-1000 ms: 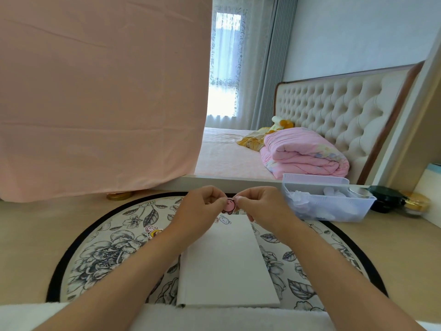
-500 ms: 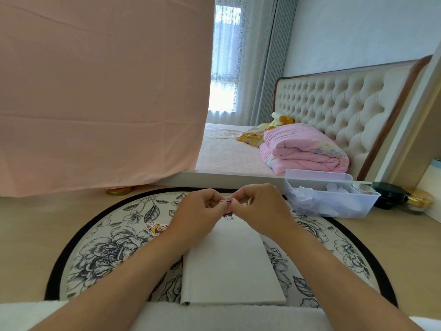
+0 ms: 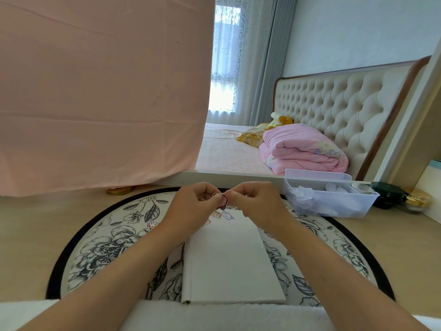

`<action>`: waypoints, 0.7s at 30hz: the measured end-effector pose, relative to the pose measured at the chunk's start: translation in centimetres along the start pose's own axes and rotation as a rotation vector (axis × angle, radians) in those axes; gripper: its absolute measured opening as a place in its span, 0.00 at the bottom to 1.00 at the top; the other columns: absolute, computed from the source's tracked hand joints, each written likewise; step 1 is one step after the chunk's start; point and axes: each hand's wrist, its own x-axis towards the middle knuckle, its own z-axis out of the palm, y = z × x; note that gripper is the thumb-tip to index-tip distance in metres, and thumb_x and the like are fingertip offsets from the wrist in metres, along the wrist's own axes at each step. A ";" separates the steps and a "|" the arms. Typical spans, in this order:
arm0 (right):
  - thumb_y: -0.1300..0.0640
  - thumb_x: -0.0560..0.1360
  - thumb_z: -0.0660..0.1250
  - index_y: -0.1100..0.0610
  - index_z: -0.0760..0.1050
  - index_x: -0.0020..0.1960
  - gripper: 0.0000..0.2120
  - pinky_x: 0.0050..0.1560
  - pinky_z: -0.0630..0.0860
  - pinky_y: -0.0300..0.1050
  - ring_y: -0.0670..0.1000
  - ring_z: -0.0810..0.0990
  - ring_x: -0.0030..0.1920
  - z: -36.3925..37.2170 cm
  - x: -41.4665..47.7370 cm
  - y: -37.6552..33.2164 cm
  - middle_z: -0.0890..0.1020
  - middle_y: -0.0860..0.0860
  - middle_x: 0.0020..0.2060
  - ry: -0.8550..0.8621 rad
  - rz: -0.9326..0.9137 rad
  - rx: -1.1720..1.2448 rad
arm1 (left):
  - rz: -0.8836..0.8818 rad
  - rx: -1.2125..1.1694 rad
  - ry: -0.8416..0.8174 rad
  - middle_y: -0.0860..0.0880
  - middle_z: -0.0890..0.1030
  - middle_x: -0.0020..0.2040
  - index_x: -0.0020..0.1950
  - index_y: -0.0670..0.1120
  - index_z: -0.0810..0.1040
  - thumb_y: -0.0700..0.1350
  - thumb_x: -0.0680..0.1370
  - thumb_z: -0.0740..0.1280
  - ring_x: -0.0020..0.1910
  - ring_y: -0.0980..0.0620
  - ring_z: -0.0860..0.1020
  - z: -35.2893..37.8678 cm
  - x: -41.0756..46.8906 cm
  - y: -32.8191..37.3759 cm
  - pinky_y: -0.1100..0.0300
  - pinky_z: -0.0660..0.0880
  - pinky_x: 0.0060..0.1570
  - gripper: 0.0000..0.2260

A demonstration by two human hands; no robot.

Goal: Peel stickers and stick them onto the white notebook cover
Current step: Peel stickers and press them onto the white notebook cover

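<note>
Left hand (image 3: 193,204): fingers curled, pinching the pink sticker (image 3: 223,201) from its left side.
Right hand (image 3: 259,204): fingers curled, pinching the same sticker from the right.
Pink sticker: held in the air over the far edge of the white notebook (image 3: 229,259).
White notebook: closed, flat on the floral mat (image 3: 107,247); small stuck stickers (image 3: 226,215) at its far edge.
Worktop (image 3: 35,235): clear bin (image 3: 346,204) right of the mat.
</note>
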 end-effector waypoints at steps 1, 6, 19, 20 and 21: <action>0.53 0.75 0.74 0.54 0.86 0.39 0.08 0.30 0.68 0.37 0.46 0.72 0.29 -0.2 0.1 -0.1 0.82 0.52 0.31 -0.041 0.080 0.099 | -0.003 -0.010 -0.023 0.48 0.85 0.38 0.40 0.49 0.84 0.45 0.75 0.73 0.34 0.55 0.78 -0.3 0.1 0.1 0.58 0.76 0.35 0.04; 0.51 0.74 0.74 0.57 0.86 0.48 0.10 0.32 0.68 0.40 0.47 0.73 0.32 -0.9 0.0 0.4 0.86 0.56 0.45 -0.207 0.256 0.304 | 0.006 -0.017 -0.122 0.50 0.86 0.38 0.42 0.48 0.84 0.46 0.76 0.73 0.36 0.57 0.79 -0.9 0.0 0.5 0.58 0.75 0.38 0.04; 0.55 0.78 0.71 0.59 0.85 0.47 0.08 0.28 0.69 0.38 0.48 0.74 0.29 0.1 0.1 0.6 0.86 0.56 0.44 -0.162 0.159 0.173 | -0.012 -0.009 -0.115 0.50 0.85 0.37 0.41 0.47 0.83 0.42 0.77 0.71 0.33 0.59 0.77 -0.7 0.1 -0.4 0.64 0.74 0.34 0.05; 0.53 0.78 0.70 0.58 0.85 0.49 0.09 0.28 0.69 0.39 0.48 0.75 0.30 -0.1 0.1 0.6 0.86 0.56 0.46 -0.187 0.185 0.204 | -0.016 -0.015 -0.112 0.49 0.85 0.37 0.41 0.47 0.83 0.43 0.77 0.71 0.33 0.58 0.77 -0.8 0.1 -0.3 0.64 0.74 0.34 0.05; 0.52 0.79 0.70 0.58 0.85 0.50 0.10 0.29 0.70 0.39 0.48 0.75 0.31 -0.3 0.1 0.5 0.86 0.55 0.47 -0.203 0.208 0.228 | -0.022 -0.022 -0.110 0.48 0.86 0.38 0.41 0.47 0.83 0.43 0.77 0.71 0.33 0.57 0.77 -0.8 0.2 -0.3 0.64 0.75 0.34 0.05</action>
